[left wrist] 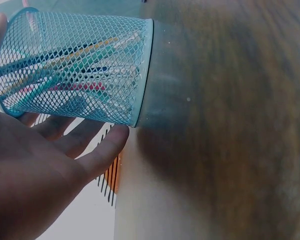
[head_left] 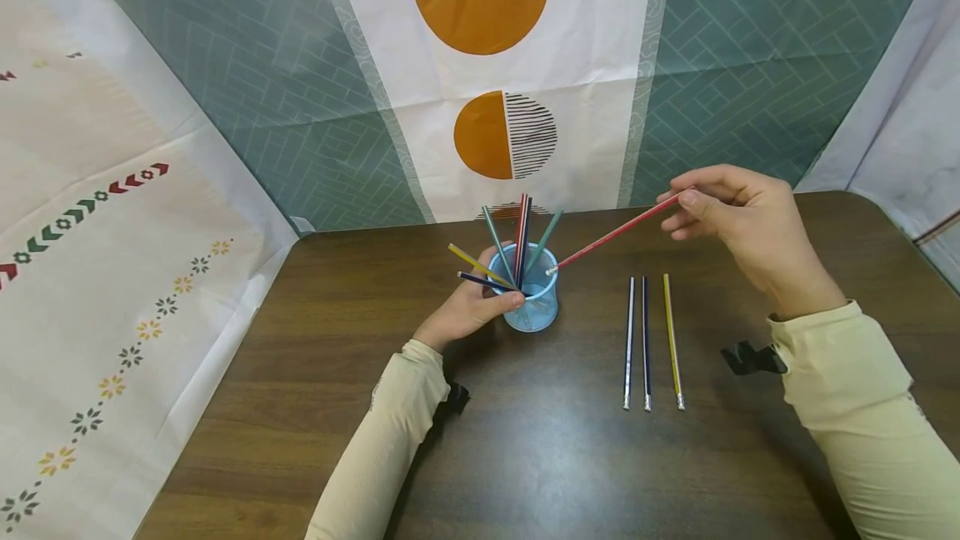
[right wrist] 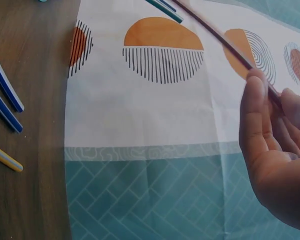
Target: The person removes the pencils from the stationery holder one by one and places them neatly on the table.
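Red pencil [head_left: 615,233] over brown table [head_left: 525,457].

A: Identify the item in contact with the left hand [left wrist: 37,170].

B: A light blue mesh cup [left wrist: 77,67], standing on the dark wooden table [left wrist: 230,125]. The thumb lies along one side of the cup; the fingers [left wrist: 102,152] curve around the other side, near its base.

A: Contents?

B: Several coloured pencils [left wrist: 65,55] (yellow, green, red and dark blue visible through the mesh), lying at mixed angles. Beyond the fingers, a white backdrop [left wrist: 97,215] with orange and black markings.
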A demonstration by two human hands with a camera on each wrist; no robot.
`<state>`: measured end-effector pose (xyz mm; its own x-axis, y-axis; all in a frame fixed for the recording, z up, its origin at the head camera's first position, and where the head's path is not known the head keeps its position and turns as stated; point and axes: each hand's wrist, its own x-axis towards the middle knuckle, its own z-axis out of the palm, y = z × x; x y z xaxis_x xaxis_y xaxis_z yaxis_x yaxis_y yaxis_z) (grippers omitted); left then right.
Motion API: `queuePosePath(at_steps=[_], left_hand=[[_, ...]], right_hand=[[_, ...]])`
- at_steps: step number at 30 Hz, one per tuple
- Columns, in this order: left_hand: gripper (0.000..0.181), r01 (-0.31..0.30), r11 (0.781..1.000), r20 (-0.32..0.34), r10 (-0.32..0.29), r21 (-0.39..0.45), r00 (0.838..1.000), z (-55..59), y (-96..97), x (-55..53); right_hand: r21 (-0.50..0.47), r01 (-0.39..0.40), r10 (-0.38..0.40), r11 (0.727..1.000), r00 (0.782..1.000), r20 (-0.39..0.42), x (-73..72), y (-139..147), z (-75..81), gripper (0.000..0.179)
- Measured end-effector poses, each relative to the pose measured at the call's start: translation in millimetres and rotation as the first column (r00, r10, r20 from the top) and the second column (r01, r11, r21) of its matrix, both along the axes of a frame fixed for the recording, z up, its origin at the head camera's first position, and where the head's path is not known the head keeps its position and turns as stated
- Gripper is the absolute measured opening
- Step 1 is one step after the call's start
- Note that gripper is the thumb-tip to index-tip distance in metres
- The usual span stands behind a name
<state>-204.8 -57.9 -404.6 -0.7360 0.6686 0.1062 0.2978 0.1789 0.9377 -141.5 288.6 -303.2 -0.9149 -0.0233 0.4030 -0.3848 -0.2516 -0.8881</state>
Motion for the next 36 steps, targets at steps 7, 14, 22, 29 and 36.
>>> queuePosePath(at_steps=[7,14,22,29,36], left_hand=[[0.094,0.017,1.000,0.005,-0.017,0.021,1.000,-0.3,-0.6,0.1],[0.097,0.015,1.000,0.014,-0.015,0.022,1.000,-0.6,-0.9,-0.4],[0.091,0.010,1.000,0.024,-0.011,0.007,1.000,0.8,-0.9,0.0],[0.086,0.019,1.000,0.040,-0.018,-0.019,0.999,24.8,1.0,12.6],[0.085,0.020,1.000,0.042,-0.019,-0.017,0.999,27.2,1.0,14.0]], right_hand=[[-0.086,0.039,-0.042,0.996,0.999,-0.034,-0.1,1.9,1.9,0.027],[-0.102,0.057,-0.062,0.993,0.997,-0.044,-1.4,1.8,1.6,0.029],[-0.042,0.110,-0.111,0.993,0.994,-0.022,-2.8,4.3,-0.4,0.026],[0.007,0.130,-0.130,0.991,0.991,0.009,-6.4,8.5,-5.1,0.024],[0.054,0.162,-0.164,0.985,0.986,0.041,-11.0,15.2,-11.6,0.023]])
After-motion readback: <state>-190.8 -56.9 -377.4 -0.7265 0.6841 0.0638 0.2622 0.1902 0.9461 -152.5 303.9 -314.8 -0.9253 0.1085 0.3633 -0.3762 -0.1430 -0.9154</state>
